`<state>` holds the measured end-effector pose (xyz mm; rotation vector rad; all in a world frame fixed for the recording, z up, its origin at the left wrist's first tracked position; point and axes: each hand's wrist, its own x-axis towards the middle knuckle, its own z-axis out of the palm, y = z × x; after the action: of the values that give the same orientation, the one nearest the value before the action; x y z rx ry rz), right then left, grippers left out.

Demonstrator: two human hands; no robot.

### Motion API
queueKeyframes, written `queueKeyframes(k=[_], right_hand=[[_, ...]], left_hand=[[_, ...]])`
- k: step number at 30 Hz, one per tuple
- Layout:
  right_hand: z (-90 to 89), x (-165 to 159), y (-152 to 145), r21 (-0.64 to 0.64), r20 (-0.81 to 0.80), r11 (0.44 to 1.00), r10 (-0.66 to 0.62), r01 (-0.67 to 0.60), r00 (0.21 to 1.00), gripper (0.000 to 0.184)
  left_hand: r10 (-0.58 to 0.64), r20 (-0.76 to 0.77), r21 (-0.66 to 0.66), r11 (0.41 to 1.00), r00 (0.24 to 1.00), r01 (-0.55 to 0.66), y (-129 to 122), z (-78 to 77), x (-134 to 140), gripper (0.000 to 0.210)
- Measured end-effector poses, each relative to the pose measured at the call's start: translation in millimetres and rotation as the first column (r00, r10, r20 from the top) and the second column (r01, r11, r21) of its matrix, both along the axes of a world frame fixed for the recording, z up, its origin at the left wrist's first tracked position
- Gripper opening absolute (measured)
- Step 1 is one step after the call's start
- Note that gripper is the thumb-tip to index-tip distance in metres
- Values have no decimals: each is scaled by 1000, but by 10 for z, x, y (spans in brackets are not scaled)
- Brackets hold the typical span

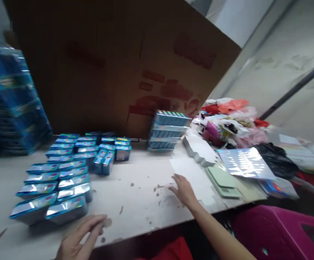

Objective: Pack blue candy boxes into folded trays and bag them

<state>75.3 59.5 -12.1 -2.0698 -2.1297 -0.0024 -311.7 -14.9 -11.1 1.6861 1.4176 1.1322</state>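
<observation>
My left hand (79, 236) is at the front edge of the white table, thumb and forefinger stretched forward and slightly apart, with nothing visible between them. It lies just in front of the rows of small blue boxes (66, 209). My right hand (184, 189) is open over the table, fingers spread, beside a white paper sheet (192, 177). Nothing shows in it. Further back stands a stack of clear-wrapped blue packs (167, 131). A few smaller blue boxes (104, 160) stand behind the rows, some upright. Motion blurs the print on the boxes.
A large cardboard box (119, 72) forms the back. Tall wrapped blue packs (13, 101) rise at the left. On the right lie cut white cards (200, 148), a pale green scale-like device (223, 180), a shiny sheet (246, 162) and heaped bags (232, 122). A magenta chair (270, 231) stands near.
</observation>
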Motion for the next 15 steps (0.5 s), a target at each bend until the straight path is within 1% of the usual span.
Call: queueKeyframes(k=[1,2,3,4,5,7,9,10,12,15], right_hand=[[-72,369,-67,-28,60,990,-133,135,989,57],[-148,686,-132,-70,93,966,-242,249,966,66],[-229,942,-189,-118,109,937,-316,328,942,73],[-312,1131,-236,-157,113,914,-359,374,926,78],[-392,1254,-270,-184,108,906,-368,382,924,80],[-524,1329,-299,-173,90,925,-328,339,941,80],[-589,1269,-280,-93,82,953,-281,288,956,73],[-589,1228,-259,-49,86,962,-263,267,961,68],[-532,1181,-204,-7,112,978,-206,208,972,58],[-390,1232,-157,-59,176,995,-70,82,982,47]], left_hand=[[-100,11,-25,995,995,100,3,9,197,23],[-164,20,-54,985,986,165,7,34,372,24],[-203,28,-83,975,979,205,12,69,530,24],[-220,31,-111,969,975,222,18,107,676,25],[-222,29,-136,965,975,224,22,140,814,26],[-227,28,-187,955,973,229,28,178,1080,27],[-271,44,-244,930,962,274,29,174,1336,29],[-299,54,-271,914,953,302,28,160,1454,29],[-348,58,-321,881,935,348,23,124,1652,30],[-397,13,-363,854,918,374,5,84,1816,29]])
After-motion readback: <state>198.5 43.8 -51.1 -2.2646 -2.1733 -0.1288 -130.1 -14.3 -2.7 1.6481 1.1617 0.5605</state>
